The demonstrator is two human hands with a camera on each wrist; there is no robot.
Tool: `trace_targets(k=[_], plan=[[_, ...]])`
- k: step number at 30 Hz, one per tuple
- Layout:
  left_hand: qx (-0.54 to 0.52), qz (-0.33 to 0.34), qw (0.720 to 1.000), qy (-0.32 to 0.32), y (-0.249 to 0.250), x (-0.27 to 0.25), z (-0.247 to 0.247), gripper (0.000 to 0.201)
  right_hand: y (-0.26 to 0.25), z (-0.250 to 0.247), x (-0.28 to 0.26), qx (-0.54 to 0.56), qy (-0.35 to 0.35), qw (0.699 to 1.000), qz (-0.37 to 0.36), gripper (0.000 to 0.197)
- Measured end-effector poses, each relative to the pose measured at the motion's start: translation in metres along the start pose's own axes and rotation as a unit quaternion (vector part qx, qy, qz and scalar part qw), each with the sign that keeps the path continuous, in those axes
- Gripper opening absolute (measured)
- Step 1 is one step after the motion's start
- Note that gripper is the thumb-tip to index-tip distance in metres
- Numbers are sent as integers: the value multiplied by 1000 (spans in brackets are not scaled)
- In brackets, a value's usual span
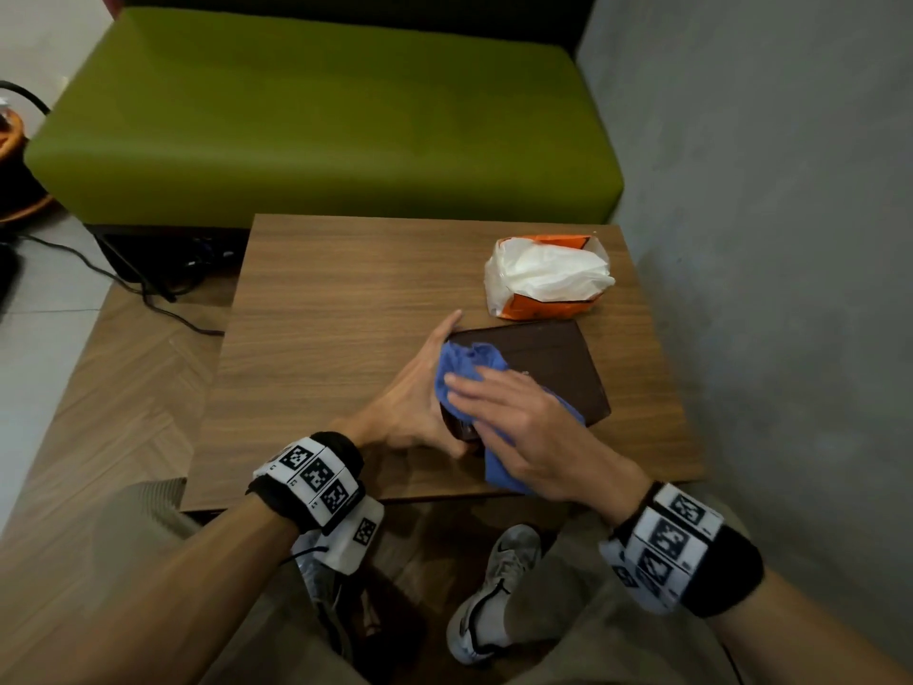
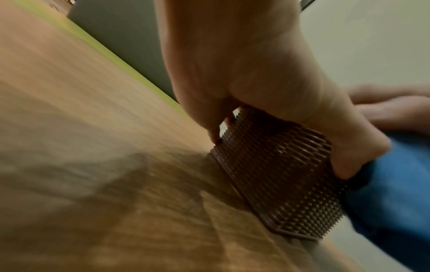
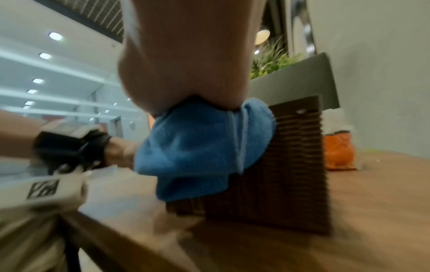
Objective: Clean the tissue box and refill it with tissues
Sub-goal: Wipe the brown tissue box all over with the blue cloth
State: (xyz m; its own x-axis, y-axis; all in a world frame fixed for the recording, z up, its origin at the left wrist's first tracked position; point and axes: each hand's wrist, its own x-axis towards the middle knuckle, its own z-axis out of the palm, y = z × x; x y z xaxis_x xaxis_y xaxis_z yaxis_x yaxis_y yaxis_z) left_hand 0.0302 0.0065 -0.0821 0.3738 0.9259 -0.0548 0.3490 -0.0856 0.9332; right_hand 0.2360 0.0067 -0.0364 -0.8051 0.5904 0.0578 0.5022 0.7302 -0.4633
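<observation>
A dark brown woven tissue box [image 1: 553, 368] lies flat on the wooden table [image 1: 336, 348], toward its right side. My left hand [image 1: 420, 393] grips the box's left end, thumb on the near corner and fingers along the far side; the left wrist view shows the left hand [image 2: 244, 73] clasping the ribbed box [image 2: 279, 174]. My right hand [image 1: 514, 417] lies flat on a blue cloth [image 1: 469, 373] and presses it onto the box top. In the right wrist view the blue cloth [image 3: 197, 147] bunches under the palm against the box [image 3: 291, 174].
An opened orange pack of white tissues [image 1: 548, 276] lies behind the box near the table's far right. A green bench [image 1: 321, 116] stands beyond the table, a grey wall [image 1: 766, 239] on the right. Cables [image 1: 148, 294] trail on the floor at left.
</observation>
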Motion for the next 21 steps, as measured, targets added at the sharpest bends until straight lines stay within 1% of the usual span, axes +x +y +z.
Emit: trace_targets(k=[3, 6, 8, 10, 13, 14, 15, 17, 21], plan=[[-9, -19, 1000, -9, -3, 1, 1, 142, -3, 4, 0, -15, 7, 999, -31, 41], [9, -12, 1000, -15, -5, -1, -2, 139, -15, 13, 18, -45, 0, 998, -45, 41], [10, -13, 1000, -17, -2, -3, -6, 137, -11, 10, 19, -38, -5, 998, -48, 42], [17, -7, 1000, -6, -1, -1, -8, 135, 6, 0, 12, -24, 13, 1000, -8, 43], [16, -11, 1000, -8, -4, 3, -10, 133, 37, -21, 2, -30, 52, 993, 98, 45], [20, -13, 1000, -11, -3, 6, -11, 133, 44, -25, 1, -37, 66, 990, 119, 45], [25, -14, 1000, -12, -3, 8, -12, 133, 48, -26, 2, -51, 78, 987, 127, 46], [39, -5, 999, -12, -1, 13, -11, 134, 39, -18, 13, -88, 82, 984, 129, 49], [21, 18, 1000, -5, 4, 12, -10, 132, -4, 12, 41, -102, 50, 988, 103, 52]])
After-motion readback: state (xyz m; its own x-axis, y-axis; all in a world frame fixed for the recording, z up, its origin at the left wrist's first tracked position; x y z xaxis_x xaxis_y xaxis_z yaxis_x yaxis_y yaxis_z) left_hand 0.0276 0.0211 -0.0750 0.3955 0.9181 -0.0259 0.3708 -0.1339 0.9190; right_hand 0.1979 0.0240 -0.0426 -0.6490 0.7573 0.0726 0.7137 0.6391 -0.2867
